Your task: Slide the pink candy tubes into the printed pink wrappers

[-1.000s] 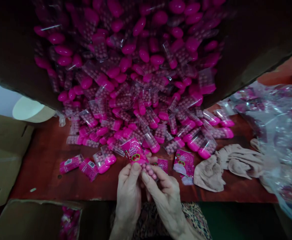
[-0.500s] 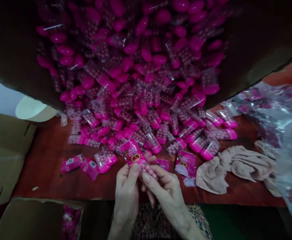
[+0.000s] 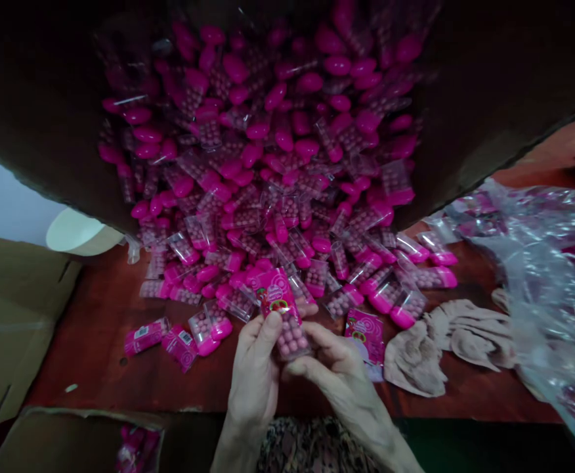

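Observation:
Between both hands is a small clear candy container [image 3: 293,338] of pink balls, its upper part covered by a printed pink sleeve [image 3: 275,292]. My left hand [image 3: 255,364] grips its left side, thumb lying over the sleeve's lower edge. At the bare lower end, my right hand [image 3: 334,368] has its thumb at the bottom and its fingers along the right side. Loose printed sleeves [image 3: 366,332] lie on the table to the right. Two sleeved containers [image 3: 146,336] rest at left, beside unsleeved pink-capped containers [image 3: 210,327].
A large heap of pink-capped containers [image 3: 282,171] spills from a tipped dark box [image 3: 474,98] onto the red-brown table [image 3: 100,368]. A crumpled cloth [image 3: 415,358] and clear plastic bag [image 3: 538,263] lie right. Left are a white bowl [image 3: 83,233] and cardboard boxes [image 3: 9,328].
The held container has turned more upright, showing more of its balls below the sleeve. My right thumb has slid down to its bottom end. The whole view has shifted slightly.

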{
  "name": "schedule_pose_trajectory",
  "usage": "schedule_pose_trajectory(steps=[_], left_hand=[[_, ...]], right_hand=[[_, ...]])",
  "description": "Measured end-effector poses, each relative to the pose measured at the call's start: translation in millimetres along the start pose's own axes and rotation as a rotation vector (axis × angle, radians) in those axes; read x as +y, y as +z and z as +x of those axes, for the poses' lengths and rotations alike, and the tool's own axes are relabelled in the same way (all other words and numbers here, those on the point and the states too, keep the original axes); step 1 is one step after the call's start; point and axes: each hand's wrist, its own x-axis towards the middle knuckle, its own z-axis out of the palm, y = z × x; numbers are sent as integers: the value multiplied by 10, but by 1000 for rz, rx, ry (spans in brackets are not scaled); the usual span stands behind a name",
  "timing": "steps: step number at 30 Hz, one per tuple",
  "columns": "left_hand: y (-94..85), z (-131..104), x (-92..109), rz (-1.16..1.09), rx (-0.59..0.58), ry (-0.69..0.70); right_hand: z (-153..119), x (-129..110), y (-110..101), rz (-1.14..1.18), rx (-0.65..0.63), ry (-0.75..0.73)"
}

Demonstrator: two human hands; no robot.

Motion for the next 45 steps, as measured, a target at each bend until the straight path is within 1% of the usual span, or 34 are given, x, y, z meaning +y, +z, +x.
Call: schedule_pose_trajectory(steps=[2, 4, 6, 8, 12, 15, 19, 23, 27, 33, 38, 41, 43, 45], left_hand=[[34, -17, -18, 21, -2, -52], [48, -47, -70, 16, 51, -80], [52, -78, -122, -6, 97, -80], [57, -102, -152, -22, 97, -78], [70, -119, -165, -20, 109, -86], [53, -110, -178, 6, 107, -85], [-24, -93, -197, 40, 81, -94], [-122, -113, -191, 20, 117, -76], [-174, -141, -190, 9, 155, -59], [-171, -136, -207, 19, 162, -58], [-145, -166, -231, 8, 172, -62], [-147, -207, -234, -9, 156, -80], [-191, -240, -186, -6, 149, -52], [-301, -273, -80, 41, 162, 37]], right_hand=[[8, 11, -1, -39, 27, -34], [15, 52, 4, -58, 83, -78], [26, 93, 4, -68, 139, -121], [39, 116, -7, -64, 161, -141], [63, 119, -33, 10, 141, -142], [73, 130, -29, 99, 106, -94], [81, 196, 1, 157, 101, -29], [91, 281, 51, 186, 82, 14], [94, 302, 111, 207, 83, 75], [71, 280, 118, 181, 96, 94], [47, 286, 122, 144, 83, 93], [19, 227, 126, 79, 55, 88], [-23, 160, 69, 21, 14, 83], [-100, 103, -82, -113, 42, 24]])
